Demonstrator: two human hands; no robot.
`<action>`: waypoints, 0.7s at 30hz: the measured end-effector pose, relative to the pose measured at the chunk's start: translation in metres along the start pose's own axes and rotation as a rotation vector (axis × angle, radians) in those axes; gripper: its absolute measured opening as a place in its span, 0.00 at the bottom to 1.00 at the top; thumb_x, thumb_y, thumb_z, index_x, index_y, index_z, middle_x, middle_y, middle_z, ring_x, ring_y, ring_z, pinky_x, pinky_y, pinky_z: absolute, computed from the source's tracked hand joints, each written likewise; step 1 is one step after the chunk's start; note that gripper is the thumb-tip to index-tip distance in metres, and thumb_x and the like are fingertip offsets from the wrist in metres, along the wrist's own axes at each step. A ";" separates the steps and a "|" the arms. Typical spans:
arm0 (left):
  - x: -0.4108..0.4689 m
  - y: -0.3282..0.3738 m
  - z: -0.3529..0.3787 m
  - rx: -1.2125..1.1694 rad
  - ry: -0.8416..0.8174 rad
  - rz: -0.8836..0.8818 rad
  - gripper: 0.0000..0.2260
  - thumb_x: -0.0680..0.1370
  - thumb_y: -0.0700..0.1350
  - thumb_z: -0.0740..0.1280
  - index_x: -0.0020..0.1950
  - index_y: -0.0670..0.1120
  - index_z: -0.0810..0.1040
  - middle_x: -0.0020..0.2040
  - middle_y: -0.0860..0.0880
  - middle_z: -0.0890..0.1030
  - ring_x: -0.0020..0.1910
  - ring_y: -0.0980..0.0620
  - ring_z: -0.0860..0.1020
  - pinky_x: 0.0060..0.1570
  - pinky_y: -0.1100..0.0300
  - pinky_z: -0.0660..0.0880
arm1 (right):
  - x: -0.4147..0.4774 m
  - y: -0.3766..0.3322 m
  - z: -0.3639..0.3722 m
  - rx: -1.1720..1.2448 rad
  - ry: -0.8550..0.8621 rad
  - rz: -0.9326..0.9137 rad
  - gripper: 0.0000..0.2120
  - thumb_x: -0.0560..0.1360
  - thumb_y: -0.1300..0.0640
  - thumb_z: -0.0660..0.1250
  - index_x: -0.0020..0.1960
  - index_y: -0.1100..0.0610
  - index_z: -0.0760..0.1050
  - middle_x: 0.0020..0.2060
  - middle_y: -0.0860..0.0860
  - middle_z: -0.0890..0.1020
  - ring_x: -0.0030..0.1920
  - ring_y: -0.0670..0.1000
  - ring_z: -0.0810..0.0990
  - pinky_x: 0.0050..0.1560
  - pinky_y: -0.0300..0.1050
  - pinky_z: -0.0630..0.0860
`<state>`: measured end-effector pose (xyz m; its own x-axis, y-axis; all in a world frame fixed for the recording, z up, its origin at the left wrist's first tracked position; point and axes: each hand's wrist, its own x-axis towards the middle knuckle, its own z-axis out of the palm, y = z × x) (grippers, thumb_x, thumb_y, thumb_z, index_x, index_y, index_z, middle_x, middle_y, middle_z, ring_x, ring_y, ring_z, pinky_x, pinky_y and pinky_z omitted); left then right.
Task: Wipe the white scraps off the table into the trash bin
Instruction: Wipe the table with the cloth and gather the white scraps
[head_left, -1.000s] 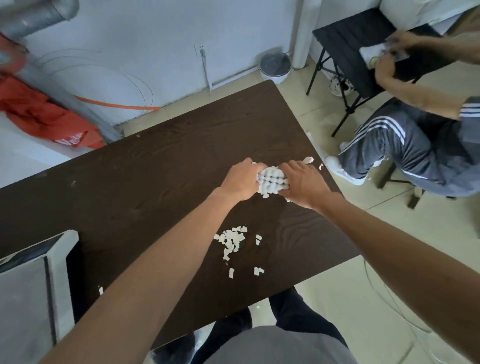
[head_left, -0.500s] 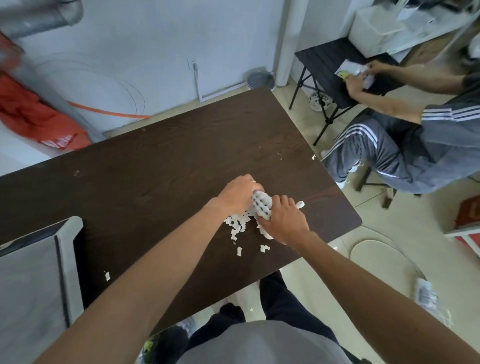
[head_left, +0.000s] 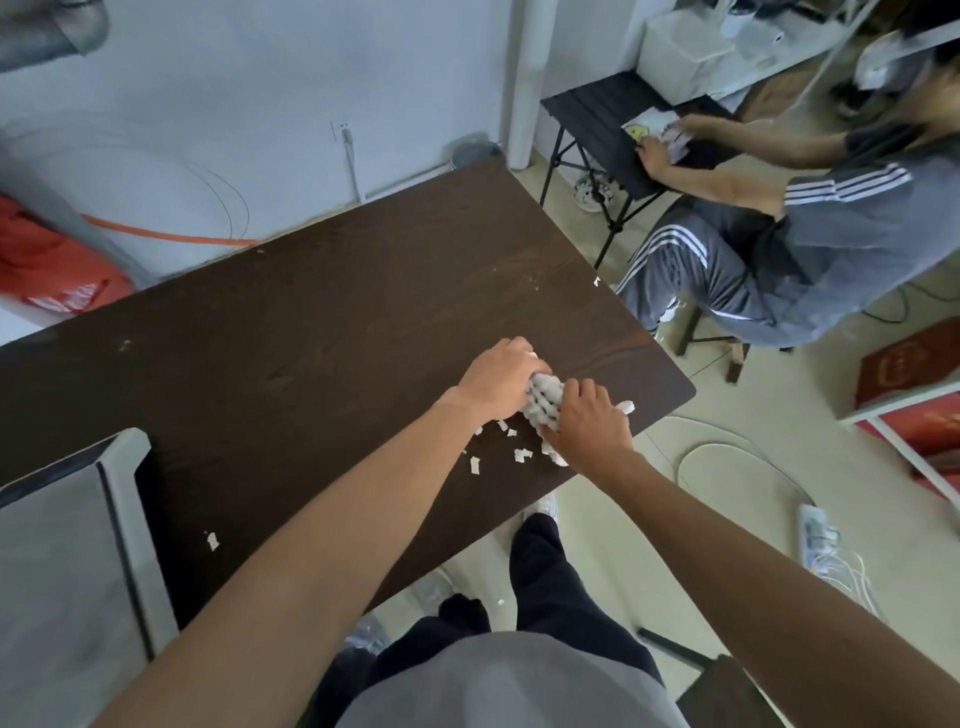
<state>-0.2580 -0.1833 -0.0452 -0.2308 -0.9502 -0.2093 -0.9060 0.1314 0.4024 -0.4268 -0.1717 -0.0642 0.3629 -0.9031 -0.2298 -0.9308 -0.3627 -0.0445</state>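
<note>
Saw both hands on dark desk (head_left: 322, 332), near its right front corner. Left hand (head_left: 497, 382) and right hand (head_left: 587, 428) each had grip clenched on white cloth (head_left: 545, 400) bunched between them, pressed to desk. White scraps (head_left: 511, 447) lay loose just nearer me than cloth; one stray scrap (head_left: 212, 540) well left. Couldn't spot bin.

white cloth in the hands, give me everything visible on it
The white cloth is bunched into a wad with a bumpy, ribbed texture, material unclear. It sits on the dark wooden table near the near-right corner, pressed between the left hand and right hand, mostly covered. A tip pokes out past the right hand. White scraps lie just beside it.
</note>
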 end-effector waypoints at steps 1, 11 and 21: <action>-0.002 0.000 0.000 0.000 -0.002 0.007 0.21 0.78 0.35 0.67 0.68 0.53 0.79 0.69 0.45 0.73 0.68 0.44 0.71 0.61 0.49 0.75 | -0.004 -0.003 0.002 0.021 0.009 0.018 0.27 0.76 0.38 0.65 0.61 0.58 0.68 0.56 0.54 0.74 0.55 0.55 0.75 0.47 0.48 0.74; -0.019 -0.016 -0.014 0.125 -0.017 0.100 0.20 0.78 0.35 0.64 0.67 0.52 0.80 0.69 0.44 0.72 0.68 0.44 0.71 0.62 0.46 0.74 | -0.014 -0.029 -0.002 0.159 -0.033 0.054 0.26 0.75 0.35 0.62 0.59 0.56 0.68 0.53 0.52 0.76 0.51 0.53 0.78 0.47 0.49 0.77; -0.018 -0.052 -0.057 0.193 0.225 -0.052 0.18 0.78 0.42 0.69 0.68 0.51 0.78 0.65 0.45 0.75 0.63 0.45 0.75 0.59 0.48 0.78 | 0.060 -0.040 -0.055 -0.014 0.051 -0.249 0.23 0.76 0.39 0.65 0.58 0.56 0.68 0.52 0.52 0.75 0.52 0.53 0.77 0.46 0.47 0.75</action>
<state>-0.1867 -0.1895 -0.0118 -0.1171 -0.9930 -0.0140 -0.9703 0.1114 0.2147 -0.3657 -0.2242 -0.0230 0.5830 -0.7957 -0.1643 -0.8119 -0.5783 -0.0802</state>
